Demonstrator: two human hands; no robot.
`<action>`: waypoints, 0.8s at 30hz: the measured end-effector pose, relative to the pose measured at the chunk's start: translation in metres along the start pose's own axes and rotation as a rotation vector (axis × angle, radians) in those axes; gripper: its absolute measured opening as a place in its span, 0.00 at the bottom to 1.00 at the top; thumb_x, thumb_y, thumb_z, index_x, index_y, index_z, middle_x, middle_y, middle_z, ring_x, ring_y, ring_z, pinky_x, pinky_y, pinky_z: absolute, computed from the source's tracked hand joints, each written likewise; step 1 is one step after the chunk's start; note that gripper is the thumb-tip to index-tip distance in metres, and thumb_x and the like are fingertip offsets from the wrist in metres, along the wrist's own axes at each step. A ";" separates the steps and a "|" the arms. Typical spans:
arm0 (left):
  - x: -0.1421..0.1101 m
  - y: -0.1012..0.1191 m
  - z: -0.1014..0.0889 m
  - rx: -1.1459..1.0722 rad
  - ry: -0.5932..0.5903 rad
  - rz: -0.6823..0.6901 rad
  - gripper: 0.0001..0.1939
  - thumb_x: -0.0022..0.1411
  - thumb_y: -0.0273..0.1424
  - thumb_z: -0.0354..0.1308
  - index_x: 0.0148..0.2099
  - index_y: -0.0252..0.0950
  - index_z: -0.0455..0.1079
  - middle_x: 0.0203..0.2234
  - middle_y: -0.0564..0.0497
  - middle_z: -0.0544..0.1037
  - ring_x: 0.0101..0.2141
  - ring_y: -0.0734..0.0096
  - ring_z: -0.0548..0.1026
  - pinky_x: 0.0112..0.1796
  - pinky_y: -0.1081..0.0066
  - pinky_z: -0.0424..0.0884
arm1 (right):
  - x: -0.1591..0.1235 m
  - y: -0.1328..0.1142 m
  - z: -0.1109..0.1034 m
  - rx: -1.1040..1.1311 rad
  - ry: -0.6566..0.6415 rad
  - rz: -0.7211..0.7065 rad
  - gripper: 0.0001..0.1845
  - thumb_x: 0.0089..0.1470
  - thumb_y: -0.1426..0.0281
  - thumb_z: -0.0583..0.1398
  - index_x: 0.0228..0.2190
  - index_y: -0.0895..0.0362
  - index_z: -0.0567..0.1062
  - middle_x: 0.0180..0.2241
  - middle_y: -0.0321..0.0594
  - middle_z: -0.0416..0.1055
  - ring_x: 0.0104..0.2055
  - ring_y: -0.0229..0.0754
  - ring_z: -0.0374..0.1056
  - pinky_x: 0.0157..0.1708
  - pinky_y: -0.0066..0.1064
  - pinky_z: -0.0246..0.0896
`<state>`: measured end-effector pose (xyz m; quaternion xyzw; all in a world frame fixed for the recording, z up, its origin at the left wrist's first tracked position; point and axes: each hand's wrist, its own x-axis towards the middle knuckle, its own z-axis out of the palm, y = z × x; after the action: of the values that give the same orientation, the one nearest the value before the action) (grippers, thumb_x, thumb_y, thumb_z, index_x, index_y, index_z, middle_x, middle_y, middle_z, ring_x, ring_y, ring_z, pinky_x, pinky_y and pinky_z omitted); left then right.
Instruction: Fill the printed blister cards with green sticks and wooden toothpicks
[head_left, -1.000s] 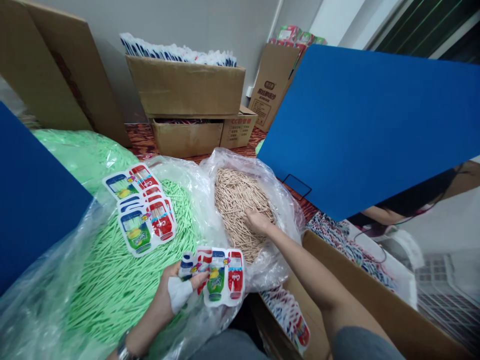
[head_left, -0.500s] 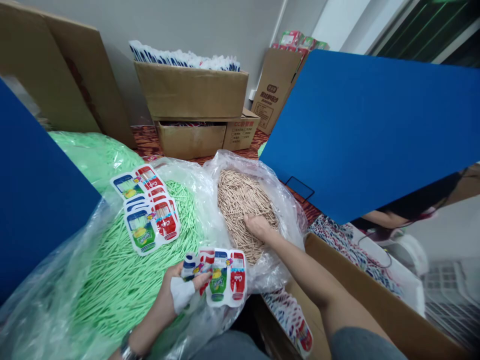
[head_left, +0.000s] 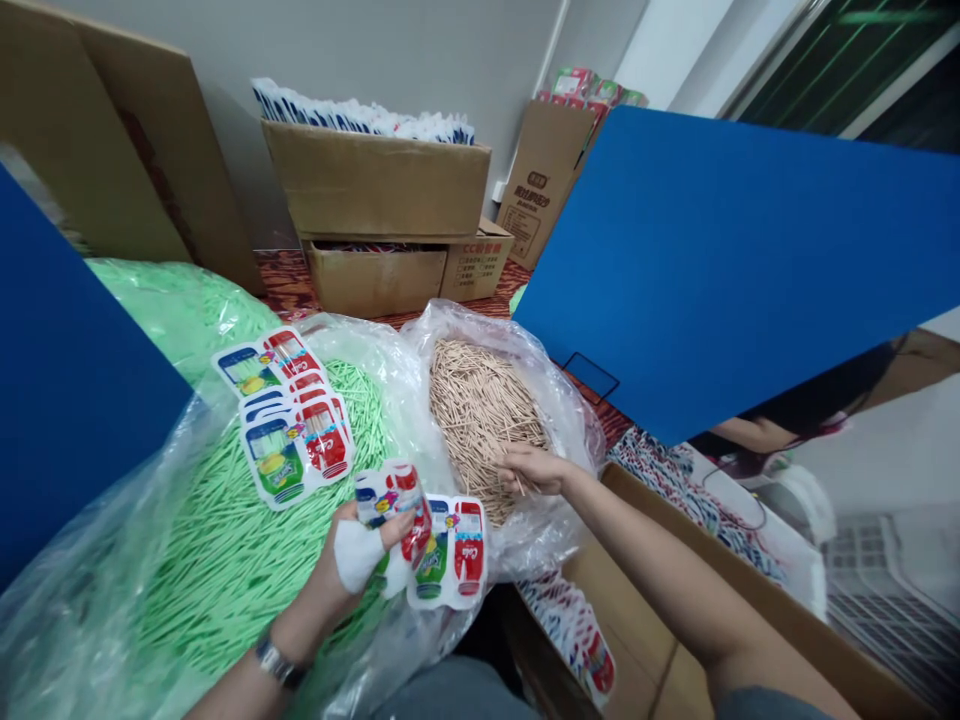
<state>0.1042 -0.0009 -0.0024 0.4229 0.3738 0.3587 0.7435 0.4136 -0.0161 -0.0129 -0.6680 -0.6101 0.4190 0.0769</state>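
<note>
My left hand [head_left: 361,545], with white tape round its thumb base, grips several printed twin packets [head_left: 448,550] with green Sprite and red Cola bottle shapes. One of them is bent up under the thumb. My right hand [head_left: 534,470] has its fingers pinched on a few thin brown sticks at the near right side of the brown stick pile [head_left: 480,400], which lies in a clear plastic bag [head_left: 574,400]. On the left, thin green sticks [head_left: 240,560] fill another clear bag. An overlapping row of the same twin packets [head_left: 296,450] rests on them.
Below my right arm, an open carton [head_left: 630,620] holds more packets [head_left: 574,630]. Cardboard boxes [head_left: 375,185] stand by the wall. Blue panels [head_left: 735,260] flank both sides. Another person's arm [head_left: 757,432] shows behind the right panel, near a white tub [head_left: 806,585].
My right hand has drawn back from the middle of the brown pile toward its near right side, now pinching sticks. In my left hand, a packet has bent upward.
</note>
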 end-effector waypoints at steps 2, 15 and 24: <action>0.009 0.003 0.011 -0.038 -0.075 0.036 0.16 0.45 0.35 0.69 0.36 0.32 0.77 0.29 0.47 0.82 0.30 0.63 0.79 0.35 0.67 0.75 | -0.005 -0.012 0.014 0.254 -0.135 -0.063 0.16 0.59 0.55 0.48 0.34 0.55 0.62 0.21 0.28 0.60 0.21 0.33 0.63 0.22 0.25 0.60; 0.020 -0.005 0.036 0.053 -0.112 0.081 0.20 0.47 0.37 0.67 0.40 0.29 0.75 0.33 0.45 0.82 0.30 0.63 0.78 0.35 0.67 0.74 | 0.005 -0.057 0.051 1.152 -0.320 -0.071 0.21 0.48 0.57 0.65 0.36 0.58 0.67 0.19 0.25 0.60 0.14 0.25 0.55 0.12 0.17 0.41; 0.003 -0.007 0.014 0.239 0.037 0.153 0.19 0.51 0.37 0.65 0.44 0.31 0.74 0.35 0.47 0.81 0.34 0.63 0.78 0.37 0.70 0.73 | -0.012 -0.132 0.031 1.199 0.406 -0.430 0.19 0.54 0.52 0.58 0.36 0.52 0.61 0.20 0.26 0.63 0.20 0.33 0.64 0.21 0.25 0.60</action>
<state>0.1190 -0.0060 -0.0047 0.5288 0.3941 0.3750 0.6515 0.2950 -0.0073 0.0539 -0.4389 -0.3644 0.5268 0.6301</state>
